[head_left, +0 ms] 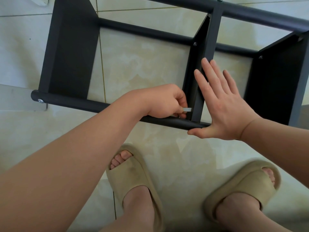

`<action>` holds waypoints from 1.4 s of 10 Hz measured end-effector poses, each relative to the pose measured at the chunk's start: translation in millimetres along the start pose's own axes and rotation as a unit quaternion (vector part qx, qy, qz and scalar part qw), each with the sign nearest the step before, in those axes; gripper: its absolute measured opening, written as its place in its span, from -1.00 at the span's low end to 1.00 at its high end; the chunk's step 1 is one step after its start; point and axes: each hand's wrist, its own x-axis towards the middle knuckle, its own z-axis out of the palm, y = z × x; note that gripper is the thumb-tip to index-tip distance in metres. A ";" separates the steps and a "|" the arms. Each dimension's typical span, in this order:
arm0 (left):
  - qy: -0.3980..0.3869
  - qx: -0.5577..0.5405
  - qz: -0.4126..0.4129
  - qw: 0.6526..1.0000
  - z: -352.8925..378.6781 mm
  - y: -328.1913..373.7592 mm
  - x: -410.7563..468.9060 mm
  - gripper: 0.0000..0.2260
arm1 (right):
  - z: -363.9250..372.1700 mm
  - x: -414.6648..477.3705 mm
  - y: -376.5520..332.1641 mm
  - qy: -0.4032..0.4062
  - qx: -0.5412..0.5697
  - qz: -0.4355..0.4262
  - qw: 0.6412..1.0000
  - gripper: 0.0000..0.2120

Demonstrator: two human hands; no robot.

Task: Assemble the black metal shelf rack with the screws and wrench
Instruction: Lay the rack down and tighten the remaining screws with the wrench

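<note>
The black metal shelf rack (70,52) lies on its side on the tiled floor, its tubes running left to right and three shelf panels standing across them. My left hand (164,102) grips a small flat silver wrench (187,109) at the joint where the middle panel (198,84) meets the near tube (87,104). My right hand (220,104) presses flat, fingers straight, against the right face of that panel, thumb on the near tube. Screw heads show on the far tube at the middle panel (195,44) and the right panel (260,57).
My two feet in beige slides (133,178) (244,186) stand on the cream floor tiles just in front of the rack. A bolt head (40,100) shows at the near tube's left end. A white object (41,0) sits at the top left edge.
</note>
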 end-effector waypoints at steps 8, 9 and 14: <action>0.036 0.177 0.026 0.983 -14.6 13.5 -5.5 -0.95 | 2.4 0.0 1.6 0.009 0.012 -0.004 1.000 0.25; 0.054 0.090 0.041 0.994 -9.8 10.9 -0.7 -0.91 | 2.1 0.1 1.6 0.008 0.012 -0.003 1.000 0.25; 0.123 -0.316 -0.050 0.939 9.8 9.1 11.0 -0.93 | 1.8 0.1 1.8 0.011 0.015 -0.005 1.000 0.24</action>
